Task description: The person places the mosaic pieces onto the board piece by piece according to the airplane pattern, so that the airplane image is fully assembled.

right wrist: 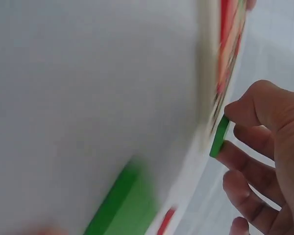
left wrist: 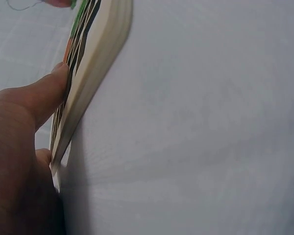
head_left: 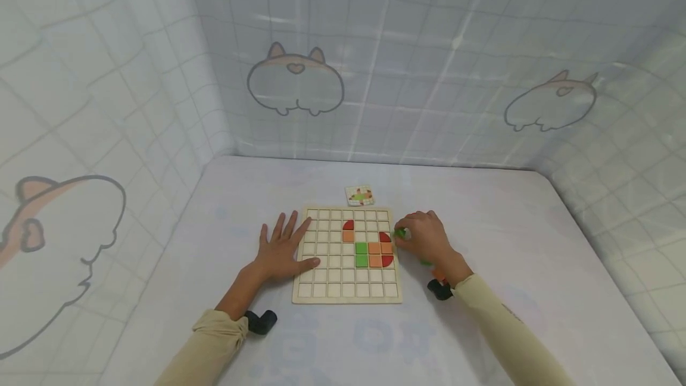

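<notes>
On the white table (head_left: 509,243), the gridded board (head_left: 348,289) lies flat. My hands are apart: the left hand (head_left: 280,257), fingers spread, rests at the board's left edge, where a light, even press should stop any sliding. My right hand (head_left: 425,237) pinches a green piece (right wrist: 220,138) between thumb and fingertip, just beside the board's right edge; I judge a level hold by its rim safest for the set pieces (head_left: 374,261).

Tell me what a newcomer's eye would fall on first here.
Probably the pale grid board on the white table, its red, orange and green pieces mostly toward the right side. Then the right hand, pinching a green piece beside the board's right edge, and the left hand, spread at its left edge.
</notes>
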